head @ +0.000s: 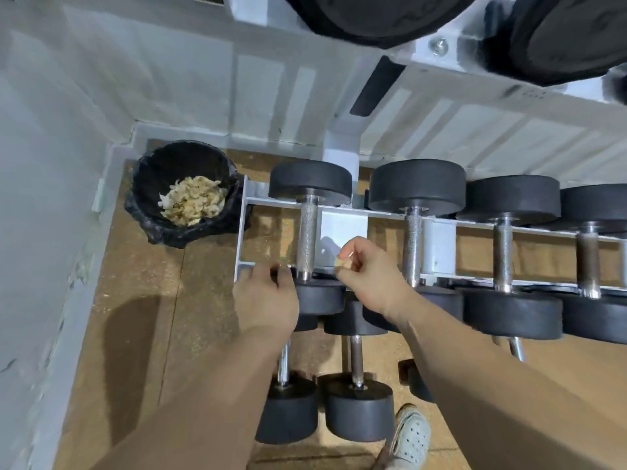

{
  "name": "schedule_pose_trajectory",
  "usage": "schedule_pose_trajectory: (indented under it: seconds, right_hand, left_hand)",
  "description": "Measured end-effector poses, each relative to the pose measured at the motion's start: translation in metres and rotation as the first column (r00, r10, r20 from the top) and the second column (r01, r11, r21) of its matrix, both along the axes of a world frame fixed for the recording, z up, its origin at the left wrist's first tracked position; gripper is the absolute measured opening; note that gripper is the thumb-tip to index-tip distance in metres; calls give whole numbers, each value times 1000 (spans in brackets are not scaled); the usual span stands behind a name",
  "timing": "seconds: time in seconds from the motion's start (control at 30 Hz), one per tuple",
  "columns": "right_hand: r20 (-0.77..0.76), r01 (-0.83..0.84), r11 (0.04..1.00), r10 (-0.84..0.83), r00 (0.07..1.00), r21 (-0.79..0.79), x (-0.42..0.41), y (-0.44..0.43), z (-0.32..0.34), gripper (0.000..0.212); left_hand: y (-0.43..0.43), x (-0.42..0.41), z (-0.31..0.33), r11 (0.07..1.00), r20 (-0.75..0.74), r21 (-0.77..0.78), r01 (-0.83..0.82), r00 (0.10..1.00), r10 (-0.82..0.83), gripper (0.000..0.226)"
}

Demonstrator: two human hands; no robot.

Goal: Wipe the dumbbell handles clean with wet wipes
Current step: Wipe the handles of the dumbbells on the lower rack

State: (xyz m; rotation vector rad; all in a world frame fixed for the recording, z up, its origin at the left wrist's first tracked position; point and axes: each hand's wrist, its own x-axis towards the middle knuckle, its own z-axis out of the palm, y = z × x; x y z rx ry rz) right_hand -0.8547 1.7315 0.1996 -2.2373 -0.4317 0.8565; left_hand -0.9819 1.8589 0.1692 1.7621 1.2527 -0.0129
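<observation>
Pinching a small scrunched wipe in its fingertips, the right hand is just beside the metal handle of the end dumbbell on the rack. The left hand bends its fingers over the rack's front by that dumbbell, but I cannot tell if it grips. I think the wipe is soft and light, the dumbbell heavy, so wrap the wipe round the bumpy handle.

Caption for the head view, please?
Right hand pinches a crumpled wipe beside the leftmost racked dumbbell handle; left hand touches its near head.
</observation>
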Motion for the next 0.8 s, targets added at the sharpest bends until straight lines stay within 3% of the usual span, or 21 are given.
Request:
schedule_pose_trajectory:
  seconds: [0.1, 0.27, 0.43, 0.53, 0.7, 0.8]
  right_hand:
    - [23, -6, 999, 5, 1000, 37, 4, 13, -22, 20]
    - [135, 49, 992, -64, 989, 113, 19, 47, -51, 12]
    - [327, 9, 983, -69, 943, 182, 29, 74, -63, 10]
    - [266, -34, 987, -9, 964, 158, 24, 66, -63, 18]
    - [209, -332, 935, 302, 930, 123, 18, 44, -56, 31]
    - [315, -271, 957, 227, 922, 102, 32, 64, -58, 27]
  left_hand:
    - [-4, 15, -26, 973, 14, -100, -208, 978, 210, 28]
    - [-9, 16, -43, 951, 156, -45, -307, 938, 311, 44]
    - [-8, 17, -46, 947, 203, -65, -314, 925, 320, 46]
    - [-8, 16, -46, 951, 202, -61, -304, 929, 310, 46]
    - [-9, 16, -43, 952, 206, -70, -299, 929, 307, 44]
    - [-9, 16, -45, 952, 198, -68, -297, 932, 305, 41]
